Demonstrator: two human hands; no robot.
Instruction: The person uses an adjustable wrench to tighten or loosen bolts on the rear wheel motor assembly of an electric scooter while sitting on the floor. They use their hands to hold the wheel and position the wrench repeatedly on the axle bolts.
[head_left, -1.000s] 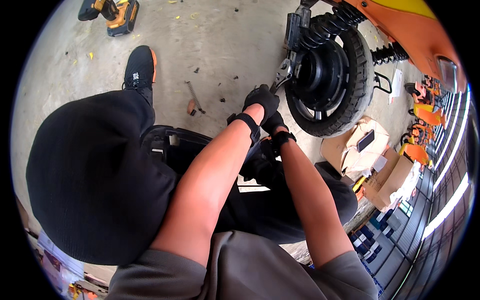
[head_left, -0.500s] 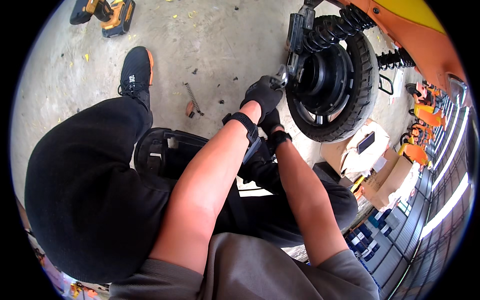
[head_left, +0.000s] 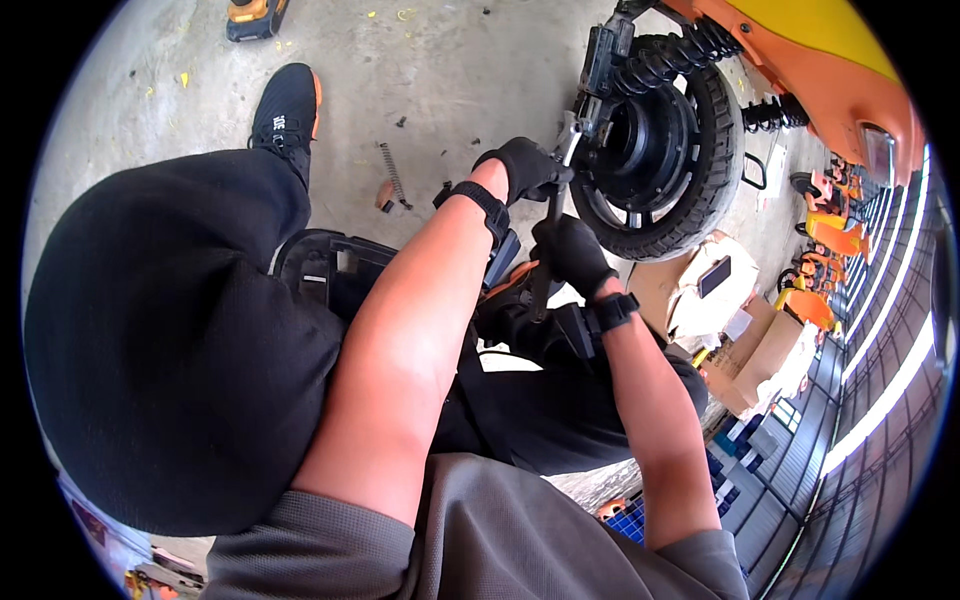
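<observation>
A long metal wrench (head_left: 556,203) slants between my gloved hands, its bright head meeting the black swingarm end (head_left: 596,102) beside the wheel hub. High on the shaft, just under the head, my left hand (head_left: 524,170) closes its fingers. My right hand (head_left: 574,254) is wrapped round the lower handle, whose dark end sticks out below the fist. To the right stands the scooter wheel (head_left: 712,150) with its knobby tyre and black hub (head_left: 640,140). A coil-spring shock absorber (head_left: 672,62) runs above it. Whatever fastener the wrench head meets is too small to make out.
Left of my hands, a loose spring (head_left: 390,172) and several small bolts lie on the concrete floor (head_left: 450,75). A black plastic part (head_left: 335,262) sits by my knee. Opened cardboard (head_left: 680,300) with a phone (head_left: 714,277) is at right; a cordless tool (head_left: 256,18) lies far left.
My right hand has come out from behind the left and now holds the lower handle. The wrench has swung into a steeper line, showing its shaft. The view has shifted slightly.
</observation>
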